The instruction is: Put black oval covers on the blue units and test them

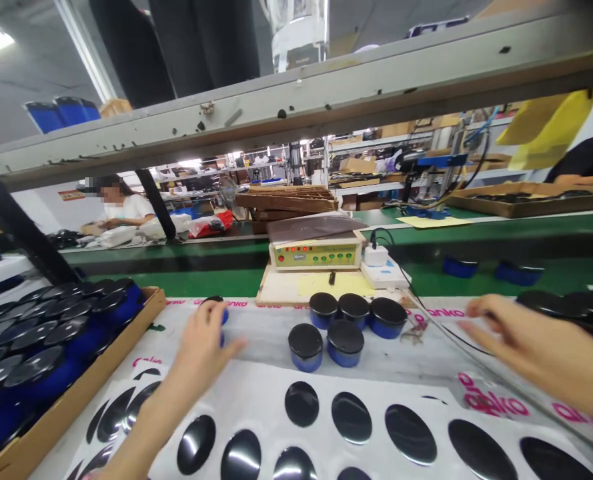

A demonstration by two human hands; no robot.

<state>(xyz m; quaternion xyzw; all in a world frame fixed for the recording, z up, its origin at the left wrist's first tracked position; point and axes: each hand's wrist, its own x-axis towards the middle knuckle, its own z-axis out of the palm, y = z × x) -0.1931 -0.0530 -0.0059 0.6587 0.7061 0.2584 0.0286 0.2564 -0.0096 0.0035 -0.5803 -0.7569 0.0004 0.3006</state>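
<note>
Left hand (201,343) at a blue cylinder (225,316), apparently handling it.
Whether its fingers grip, I cannot tell; the right hand (516,340), fingers spread, looks empty. Five more cylinders (345,343) stand between, beyond a disc-covered sheet (256,393); taking one would call for fingers round its side.

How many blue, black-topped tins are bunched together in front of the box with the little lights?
5: back left tin, back middle tin, back right tin, front left tin, front right tin. Another hidden behind them seems unlikely.
</note>
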